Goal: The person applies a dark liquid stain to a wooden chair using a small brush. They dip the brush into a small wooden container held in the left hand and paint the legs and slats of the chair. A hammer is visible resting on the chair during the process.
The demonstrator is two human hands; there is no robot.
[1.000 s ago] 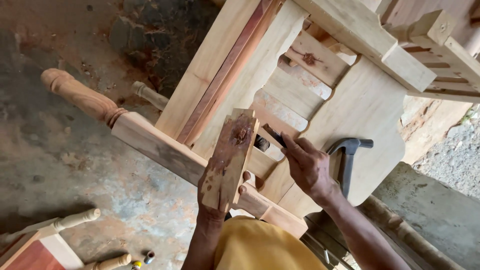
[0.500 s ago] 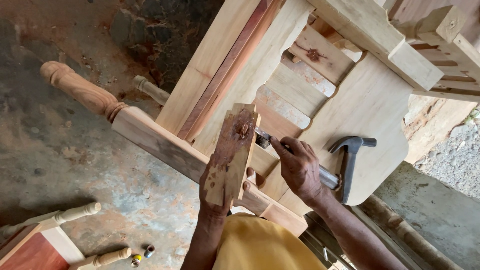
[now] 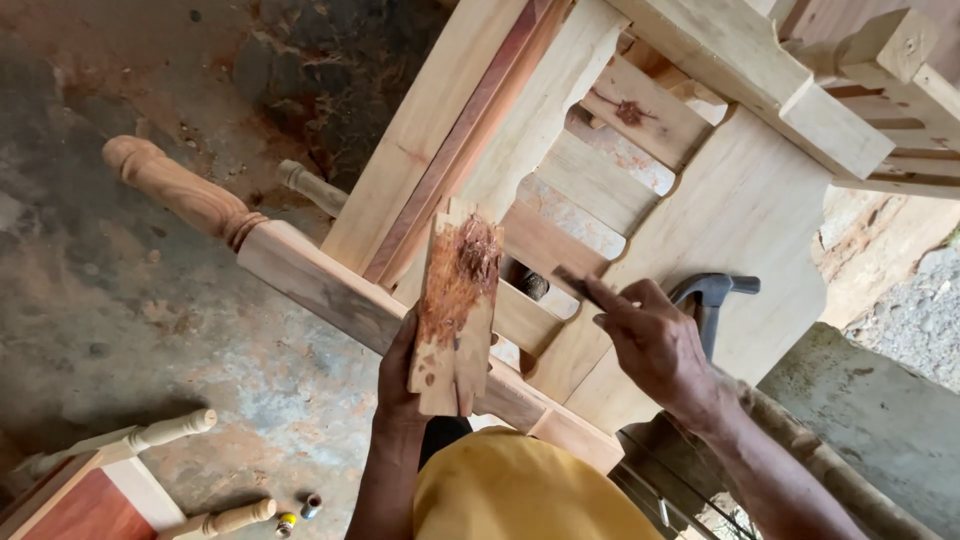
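Underfoot, a stained concrete floor (image 3: 150, 330) is spreading out, with an unfinished pale wooden furniture frame (image 3: 700, 180) lying tipped across it and a claw hammer (image 3: 712, 292) resting on a panel just beyond the right hand. The left hand (image 3: 400, 375) is clamping a small wooden block (image 3: 455, 310), its upper face smeared reddish-brown. The right hand (image 3: 655, 345), fingers pinched together on a thin dark stick (image 3: 580, 285), is hovering just right of the block. Half a second ago that stick was touching the block's face; now it is drawn away, and the smear is showing wider.
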